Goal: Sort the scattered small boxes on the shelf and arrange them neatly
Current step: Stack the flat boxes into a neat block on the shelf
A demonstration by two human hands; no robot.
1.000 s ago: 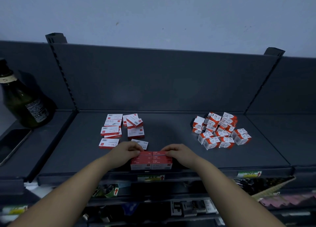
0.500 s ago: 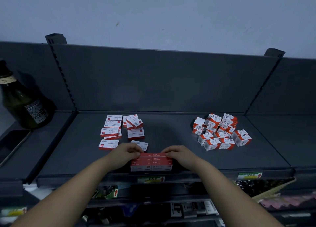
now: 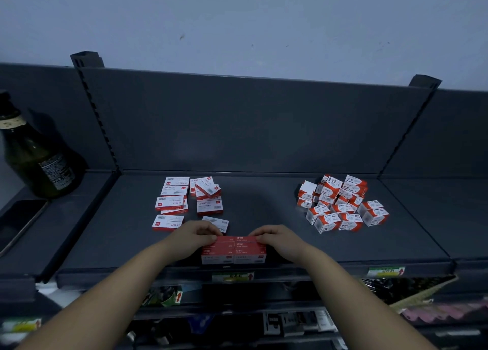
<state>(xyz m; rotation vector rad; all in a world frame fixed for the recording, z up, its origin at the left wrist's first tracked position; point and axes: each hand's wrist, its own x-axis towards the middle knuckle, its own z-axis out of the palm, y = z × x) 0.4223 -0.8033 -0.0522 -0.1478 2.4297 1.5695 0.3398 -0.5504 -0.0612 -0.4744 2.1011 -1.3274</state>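
Progress partial: left hand (image 3: 194, 235) and right hand (image 3: 277, 237) pinch the squared red stack (image 3: 233, 249) with curled fingers; flat boxes (image 3: 182, 199) beyond fingertips, cube boxes (image 3: 340, 204) rightward, unsorted.

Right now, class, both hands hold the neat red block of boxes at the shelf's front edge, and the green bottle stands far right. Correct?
No. The head view shows the green bottle at the far left, not the right. The rest stands: the left hand and right hand hold the red block of boxes at the front edge of the shelf.
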